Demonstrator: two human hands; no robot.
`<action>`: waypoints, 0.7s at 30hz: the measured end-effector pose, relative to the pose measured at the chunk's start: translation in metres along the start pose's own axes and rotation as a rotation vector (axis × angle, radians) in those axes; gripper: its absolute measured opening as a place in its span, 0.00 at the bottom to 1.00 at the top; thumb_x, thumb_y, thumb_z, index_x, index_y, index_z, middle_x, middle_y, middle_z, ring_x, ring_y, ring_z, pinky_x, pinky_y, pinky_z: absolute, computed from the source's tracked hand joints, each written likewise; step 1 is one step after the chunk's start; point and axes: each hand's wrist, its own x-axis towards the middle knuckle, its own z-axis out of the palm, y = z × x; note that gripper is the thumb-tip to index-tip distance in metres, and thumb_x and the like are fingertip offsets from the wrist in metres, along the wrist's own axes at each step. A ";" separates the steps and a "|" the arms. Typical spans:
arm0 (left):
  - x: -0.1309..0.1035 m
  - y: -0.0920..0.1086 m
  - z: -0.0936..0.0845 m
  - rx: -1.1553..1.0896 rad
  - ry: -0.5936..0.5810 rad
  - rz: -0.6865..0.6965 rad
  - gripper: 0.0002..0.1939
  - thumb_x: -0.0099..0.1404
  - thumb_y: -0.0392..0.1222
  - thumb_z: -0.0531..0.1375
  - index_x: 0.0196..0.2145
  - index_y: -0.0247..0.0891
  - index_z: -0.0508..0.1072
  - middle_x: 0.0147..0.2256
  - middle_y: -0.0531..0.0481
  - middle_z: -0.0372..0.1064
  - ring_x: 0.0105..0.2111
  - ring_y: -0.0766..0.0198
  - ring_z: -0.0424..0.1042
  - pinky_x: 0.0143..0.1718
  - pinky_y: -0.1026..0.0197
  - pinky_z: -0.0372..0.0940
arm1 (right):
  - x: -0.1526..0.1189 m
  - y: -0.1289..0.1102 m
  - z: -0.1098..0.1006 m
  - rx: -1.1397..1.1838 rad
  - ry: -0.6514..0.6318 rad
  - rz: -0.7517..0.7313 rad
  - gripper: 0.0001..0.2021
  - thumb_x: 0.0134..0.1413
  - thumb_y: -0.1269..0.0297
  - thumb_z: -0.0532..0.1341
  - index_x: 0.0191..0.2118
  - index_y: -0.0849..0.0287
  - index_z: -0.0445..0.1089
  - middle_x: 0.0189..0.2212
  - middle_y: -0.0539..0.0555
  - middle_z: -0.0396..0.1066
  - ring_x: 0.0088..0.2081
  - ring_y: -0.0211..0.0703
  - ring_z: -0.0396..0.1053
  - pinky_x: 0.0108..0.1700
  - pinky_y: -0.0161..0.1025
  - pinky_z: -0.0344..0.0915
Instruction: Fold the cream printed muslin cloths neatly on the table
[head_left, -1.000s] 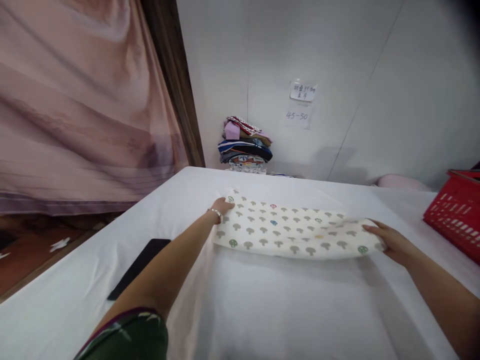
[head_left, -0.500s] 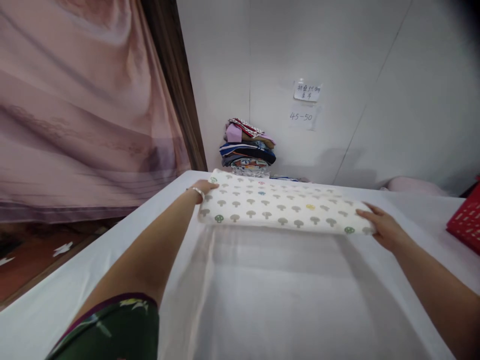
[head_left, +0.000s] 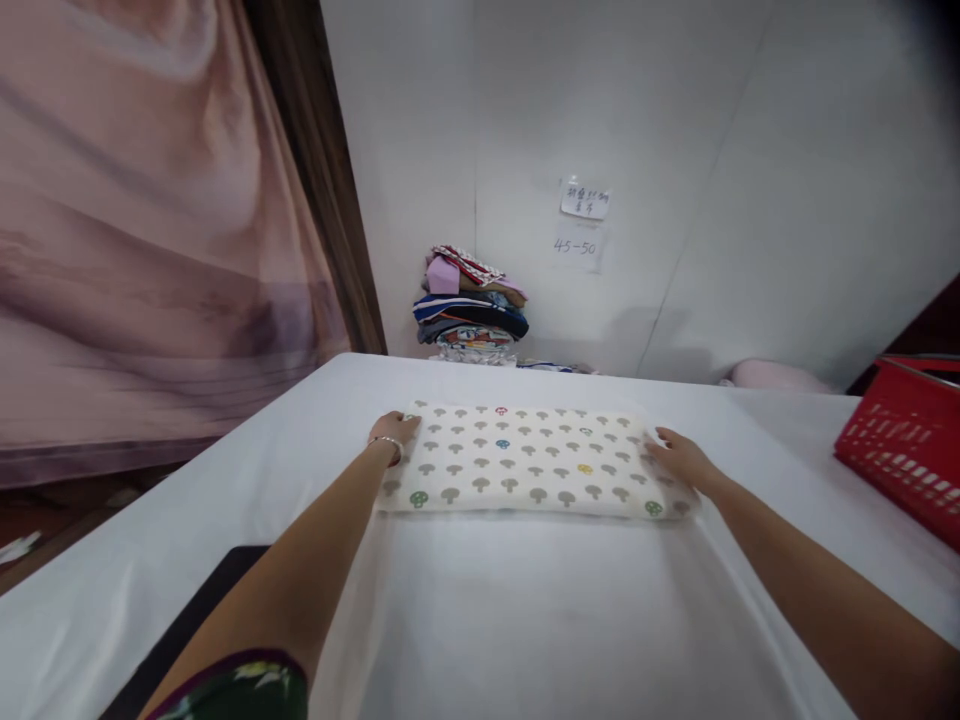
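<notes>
A folded white cloth with a mushroom print lies flat on the white table. My left hand, with a bracelet at the wrist, rests on the cloth's far left corner. My right hand lies palm down on the cloth's right edge, fingers spread. Both arms reach forward across the table, one on each side of the cloth.
A red plastic basket stands at the table's right edge. A stack of folded clothes sits against the white wall behind the table, below two paper notes. A dark flat object lies near the left edge. A pink curtain hangs at left.
The cloth was held up off the table and carried away from me; now it lies flat on the table. Both hands have gone from gripping its ends to resting on it.
</notes>
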 end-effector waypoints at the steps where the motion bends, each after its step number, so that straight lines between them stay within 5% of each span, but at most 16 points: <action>1: 0.001 0.002 0.000 -0.016 -0.004 -0.007 0.13 0.51 0.48 0.59 0.30 0.36 0.73 0.32 0.43 0.73 0.35 0.53 0.72 0.31 0.61 0.63 | 0.006 -0.006 0.003 -0.014 0.012 -0.031 0.25 0.51 0.61 0.55 0.56 0.61 0.59 0.53 0.59 0.63 0.51 0.51 0.63 0.52 0.44 0.60; 7: 0.007 0.013 -0.005 -0.154 -0.014 -0.009 0.10 0.48 0.40 0.58 0.31 0.37 0.71 0.29 0.48 0.71 0.31 0.58 0.71 0.27 0.64 0.63 | 0.049 -0.033 0.023 -0.159 -0.023 -0.195 0.31 0.46 0.76 0.53 0.59 0.62 0.55 0.58 0.58 0.55 0.56 0.48 0.57 0.55 0.41 0.55; 14: -0.006 0.035 -0.033 -0.805 -0.266 -0.049 0.18 0.40 0.37 0.59 0.33 0.38 0.67 0.19 0.55 0.65 0.19 0.60 0.68 0.21 0.60 0.65 | 0.079 -0.047 0.032 -0.337 -0.124 -0.335 0.31 0.46 0.73 0.53 0.59 0.57 0.56 0.54 0.58 0.62 0.54 0.51 0.59 0.54 0.45 0.55; 21: -0.054 0.050 -0.080 -0.999 -0.527 0.251 0.19 0.37 0.34 0.60 0.32 0.35 0.71 0.22 0.52 0.70 0.24 0.59 0.71 0.29 0.58 0.67 | 0.070 -0.058 0.019 -0.433 -0.123 -0.493 0.35 0.41 0.74 0.53 0.60 0.58 0.53 0.58 0.59 0.55 0.59 0.53 0.49 0.56 0.48 0.50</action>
